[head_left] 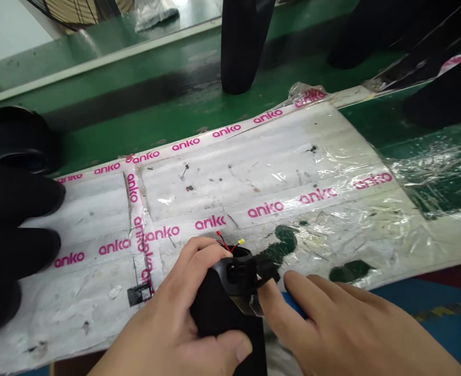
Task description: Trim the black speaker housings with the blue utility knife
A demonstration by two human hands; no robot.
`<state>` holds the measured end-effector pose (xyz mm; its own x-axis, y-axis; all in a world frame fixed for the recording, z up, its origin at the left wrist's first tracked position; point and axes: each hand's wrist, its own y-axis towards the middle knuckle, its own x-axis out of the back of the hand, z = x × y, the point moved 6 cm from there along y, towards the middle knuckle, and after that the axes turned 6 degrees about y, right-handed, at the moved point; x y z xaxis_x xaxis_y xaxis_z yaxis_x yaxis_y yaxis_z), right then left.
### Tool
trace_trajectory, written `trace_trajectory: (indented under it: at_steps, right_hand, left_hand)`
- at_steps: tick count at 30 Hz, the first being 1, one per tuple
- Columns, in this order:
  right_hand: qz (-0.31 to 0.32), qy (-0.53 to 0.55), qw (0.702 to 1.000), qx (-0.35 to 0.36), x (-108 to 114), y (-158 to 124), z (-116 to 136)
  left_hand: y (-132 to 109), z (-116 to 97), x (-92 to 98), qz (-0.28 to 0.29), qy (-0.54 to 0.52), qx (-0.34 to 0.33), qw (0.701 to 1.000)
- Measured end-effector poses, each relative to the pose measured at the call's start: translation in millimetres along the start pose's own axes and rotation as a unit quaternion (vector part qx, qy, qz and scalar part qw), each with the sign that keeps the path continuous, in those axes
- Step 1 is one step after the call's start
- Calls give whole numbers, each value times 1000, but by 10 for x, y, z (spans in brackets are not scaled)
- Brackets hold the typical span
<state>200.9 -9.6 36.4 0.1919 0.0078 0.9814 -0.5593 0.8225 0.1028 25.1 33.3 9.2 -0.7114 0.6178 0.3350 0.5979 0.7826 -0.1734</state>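
My left hand is wrapped around a black fabric-covered cylinder with its open end tilted away from me. Two thin wires with a red connector and a yellow connector stick out of that end. My right hand is closed at the rim, thumb and fingers on a small black plastic part. Whether this part is joined to the cylinder I cannot tell. Something blue shows between the right thumb and fingers; its kind is unclear.
White sheeting with pink-lettered tape covers the bench. Several black cylinders lie at the left, near a black ring-like piece. Another black cylinder stands on the green surface behind. A small black labelled piece lies left of my hands.
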Motion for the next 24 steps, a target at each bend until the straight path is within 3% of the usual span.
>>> trace_trajectory:
  at_steps: [7,15,19,24]
  right_hand:
    - [4,25,1000,-8,-66,-31,-71]
    - [9,58,998,3,85,-60,-66]
    - [-70,112,991,-18,124,-107,-136]
    - [-49,121,991,-16,-21,-104,-95]
  left_hand:
    - [40,-7,4,5,-3,-19,1000]
    - [-43,-144,107,-8,164,20,986]
    - [-133,-77,144,6,131,29,991]
    - [-177,-14,143,-8,118,30,992]
